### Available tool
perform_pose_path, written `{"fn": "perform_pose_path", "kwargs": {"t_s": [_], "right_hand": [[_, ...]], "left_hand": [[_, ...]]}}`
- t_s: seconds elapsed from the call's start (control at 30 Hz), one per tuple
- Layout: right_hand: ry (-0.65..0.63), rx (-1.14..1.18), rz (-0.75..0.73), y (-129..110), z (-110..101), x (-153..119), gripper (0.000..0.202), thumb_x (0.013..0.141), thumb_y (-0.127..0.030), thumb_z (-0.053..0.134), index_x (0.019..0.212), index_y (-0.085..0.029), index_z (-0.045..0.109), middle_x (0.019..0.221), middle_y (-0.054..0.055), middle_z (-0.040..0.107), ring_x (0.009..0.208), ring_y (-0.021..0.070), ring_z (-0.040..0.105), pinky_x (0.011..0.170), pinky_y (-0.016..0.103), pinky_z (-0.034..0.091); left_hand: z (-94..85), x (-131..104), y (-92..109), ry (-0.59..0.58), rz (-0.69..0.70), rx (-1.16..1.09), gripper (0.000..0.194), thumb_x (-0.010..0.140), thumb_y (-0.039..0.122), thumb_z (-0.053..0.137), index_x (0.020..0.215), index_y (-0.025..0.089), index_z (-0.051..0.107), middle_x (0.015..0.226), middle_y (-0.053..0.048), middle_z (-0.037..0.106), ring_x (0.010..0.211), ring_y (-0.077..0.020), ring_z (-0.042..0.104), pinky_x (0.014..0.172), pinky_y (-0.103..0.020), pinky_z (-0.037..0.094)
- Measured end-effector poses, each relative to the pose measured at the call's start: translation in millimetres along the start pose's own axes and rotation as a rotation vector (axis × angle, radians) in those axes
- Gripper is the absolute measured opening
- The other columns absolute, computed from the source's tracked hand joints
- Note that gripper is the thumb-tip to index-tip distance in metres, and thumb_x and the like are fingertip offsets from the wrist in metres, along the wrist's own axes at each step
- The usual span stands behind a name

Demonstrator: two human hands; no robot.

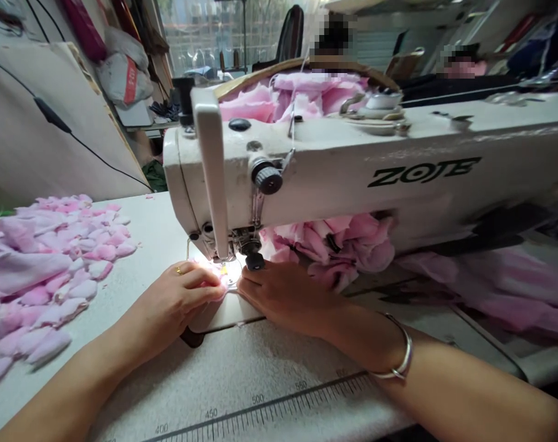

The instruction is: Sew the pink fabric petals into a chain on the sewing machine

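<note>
A white sewing machine (325,178) stands across the view, its lamp lighting the needle area. My left hand (186,294), with a ring on one finger, lies left of the needle, fingers pressed together on a small pink fabric piece (224,279). Just right of the needle, my right hand (279,291) rests with its fingers curled beside the presser foot; its fingertips are partly hidden, and I cannot make out what they hold. Behind the needle, under the machine arm, pink fabric pieces (347,245) are bunched.
Many pink pieces (76,264) lie in a chain on the table's left side. More pink cloth (485,288) is at the right. A printed ruler (260,411) runs along the front. Behind the machine, a basket (384,77) holds pink fabric, and people are farther back.
</note>
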State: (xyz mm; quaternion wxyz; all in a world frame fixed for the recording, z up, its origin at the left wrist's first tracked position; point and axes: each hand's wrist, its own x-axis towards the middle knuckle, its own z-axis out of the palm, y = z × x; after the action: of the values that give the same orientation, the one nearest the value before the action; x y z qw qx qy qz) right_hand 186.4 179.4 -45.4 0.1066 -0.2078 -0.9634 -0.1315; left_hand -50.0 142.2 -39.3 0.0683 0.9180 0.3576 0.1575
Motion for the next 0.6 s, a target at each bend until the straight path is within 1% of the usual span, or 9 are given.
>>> {"fn": "perform_pose_path", "kwargs": {"t_s": [0.17, 0.27, 0.37, 0.43, 0.5, 0.6], "right_hand": [[0.005, 0.008, 0.047, 2.8, 0.8, 1.9, 0.009, 0.088, -0.012, 0.054, 0.084, -0.019, 0.058, 0.077, 0.0, 0.056, 0.066, 0.0165, 0.045, 0.043, 0.033, 0.022], [-0.044, -0.023, 0.054, 6.4, 0.8, 5.4, 0.013, 0.087, -0.008, 0.051, 0.085, -0.019, 0.057, 0.076, 0.002, 0.056, 0.068, 0.0168, 0.046, 0.044, 0.031, 0.021], [-0.074, -0.057, 0.079, 8.3, 0.7, 7.6, 0.015, 0.089, -0.008, 0.048, 0.083, -0.019, 0.057, 0.074, 0.003, 0.055, 0.065, 0.0161, 0.045, 0.044, 0.03, 0.018], [-0.055, -0.057, 0.084, 8.1, 0.7, 7.3, 0.013, 0.09, -0.011, 0.049, 0.082, -0.019, 0.057, 0.074, 0.003, 0.055, 0.064, 0.0156, 0.044, 0.044, 0.03, 0.017], [-0.015, -0.044, 0.063, 7.1, 0.7, 6.0, 0.011, 0.091, -0.015, 0.051, 0.083, -0.019, 0.057, 0.078, 0.002, 0.056, 0.068, 0.0159, 0.047, 0.044, 0.031, 0.018], [0.021, -0.019, 0.021, 6.0, 1.2, 3.4, 0.011, 0.092, -0.017, 0.051, 0.083, -0.018, 0.057, 0.082, 0.001, 0.057, 0.074, 0.0164, 0.05, 0.044, 0.032, 0.022]], "left_hand": [[5.1, 2.3, -0.8, 0.02, -0.043, 0.034, 0.025, 0.096, 0.018, 0.046, 0.116, 0.028, 0.058, 0.113, 0.0, 0.062, 0.1, -0.0159, 0.052, 0.09, -0.034, 0.042], [8.8, 3.9, -2.6, 0.049, -0.076, 0.063, 0.025, 0.097, 0.022, 0.046, 0.117, 0.03, 0.058, 0.112, 0.0, 0.063, 0.097, -0.0161, 0.053, 0.085, -0.034, 0.044], [10.7, 4.7, -3.5, 0.085, -0.076, 0.06, 0.024, 0.097, 0.022, 0.045, 0.116, 0.029, 0.059, 0.111, 0.0, 0.064, 0.098, -0.0159, 0.054, 0.084, -0.033, 0.046], [10.8, 4.6, -2.6, 0.116, -0.073, 0.036, 0.023, 0.098, 0.021, 0.044, 0.113, 0.026, 0.06, 0.112, 0.0, 0.064, 0.099, -0.0157, 0.055, 0.084, -0.032, 0.046], [10.8, 3.6, -0.1, 0.127, -0.083, 0.029, 0.023, 0.098, 0.021, 0.042, 0.111, 0.024, 0.061, 0.111, -0.001, 0.065, 0.1, -0.0158, 0.055, 0.084, -0.031, 0.047], [11.1, 1.3, 6.7, 0.096, -0.125, 0.059, 0.024, 0.098, 0.023, 0.043, 0.114, 0.026, 0.06, 0.114, -0.001, 0.063, 0.102, -0.0167, 0.055, 0.085, -0.031, 0.048]]}}
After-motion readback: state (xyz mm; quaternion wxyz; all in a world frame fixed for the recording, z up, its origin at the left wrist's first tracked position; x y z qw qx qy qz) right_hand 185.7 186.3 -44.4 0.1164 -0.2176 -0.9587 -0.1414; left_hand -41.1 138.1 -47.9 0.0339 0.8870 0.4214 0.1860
